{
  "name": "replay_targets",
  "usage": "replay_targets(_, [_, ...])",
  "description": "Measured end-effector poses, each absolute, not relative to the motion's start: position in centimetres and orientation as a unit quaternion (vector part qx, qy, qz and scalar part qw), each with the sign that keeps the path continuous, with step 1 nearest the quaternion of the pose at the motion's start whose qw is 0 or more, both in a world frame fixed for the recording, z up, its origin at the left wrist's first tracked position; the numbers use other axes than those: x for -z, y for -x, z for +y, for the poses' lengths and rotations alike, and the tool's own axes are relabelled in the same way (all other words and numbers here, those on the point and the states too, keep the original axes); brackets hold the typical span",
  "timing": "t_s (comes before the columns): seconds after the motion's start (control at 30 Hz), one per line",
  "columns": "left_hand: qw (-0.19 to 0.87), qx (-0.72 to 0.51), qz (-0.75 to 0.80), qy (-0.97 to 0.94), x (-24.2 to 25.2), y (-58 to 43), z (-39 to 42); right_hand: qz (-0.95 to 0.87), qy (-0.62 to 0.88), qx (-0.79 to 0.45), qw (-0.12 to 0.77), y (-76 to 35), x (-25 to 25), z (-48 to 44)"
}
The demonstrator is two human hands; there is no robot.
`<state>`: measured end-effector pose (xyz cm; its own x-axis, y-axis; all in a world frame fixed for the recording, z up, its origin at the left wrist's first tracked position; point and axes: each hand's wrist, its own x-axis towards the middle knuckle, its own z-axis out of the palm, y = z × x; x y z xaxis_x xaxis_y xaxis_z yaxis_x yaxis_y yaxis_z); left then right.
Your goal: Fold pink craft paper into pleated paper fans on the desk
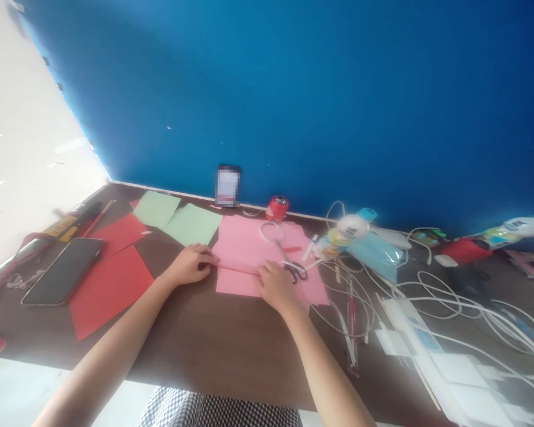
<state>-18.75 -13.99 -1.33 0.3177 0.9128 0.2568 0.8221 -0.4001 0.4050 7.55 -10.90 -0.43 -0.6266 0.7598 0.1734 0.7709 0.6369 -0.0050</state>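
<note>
A sheet of pink paper (235,246) lies before me on other pink sheets (238,286), with a creased or folded edge running between my hands. My left hand (191,265) pinches the left end of that edge, its fingers curled. At the right end my right hand (275,283) grips the same edge, thumb and fingers close together. Just beyond the right hand, scissors (296,272) with dark handles rest on the pink stack. A pale ring (271,231), perhaps a tape roll, sits near the stack's far side.
Green sheets (196,223) and red sheets (111,287) lie leftward, beside a phone (62,271). A red round container (277,207) and a small framed card or screen (228,185) stand by the blue wall. White cables (445,296), a power strip (409,326) and a bottle (345,234) crowd the right.
</note>
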Motion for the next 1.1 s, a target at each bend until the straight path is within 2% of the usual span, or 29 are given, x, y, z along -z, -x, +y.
replay_targets(0.17, [0.231,-0.371,0.580,-0.688,1.6,18.9,-13.5,-0.895,0.414,-0.013,0.164,-8.2,1.1,-10.2])
replay_targets(0.33, [0.414,-0.494,0.565,-0.515,0.9,18.3,-13.7,-0.898,0.394,-0.092,0.175,-8.1,1.0,-10.9])
replay_targets(0.43, [0.506,-0.561,0.507,-0.414,0.6,17.6,-13.7,-0.875,0.402,-0.169,0.211,-7.8,1.0,-11.2])
replay_targets(0.53, [0.567,-0.573,0.462,-0.370,0.6,16.5,-13.9,-0.818,0.410,-0.298,0.273,-7.2,1.1,-11.4])
replay_targets(0.63, [0.579,-0.539,0.460,-0.403,0.5,15.0,-14.4,-0.752,0.396,-0.426,0.310,-6.3,1.0,-11.8])
replay_targets(0.77, [0.577,-0.516,0.450,-0.444,0.6,13.5,-15.0,-0.698,0.381,-0.519,0.315,-5.4,0.6,-12.8])
replay_targets(1.1, [0.522,-0.496,0.504,-0.477,1.4,13.8,-14.8,-0.713,0.364,-0.521,0.296,-5.0,0.4,-13.0])
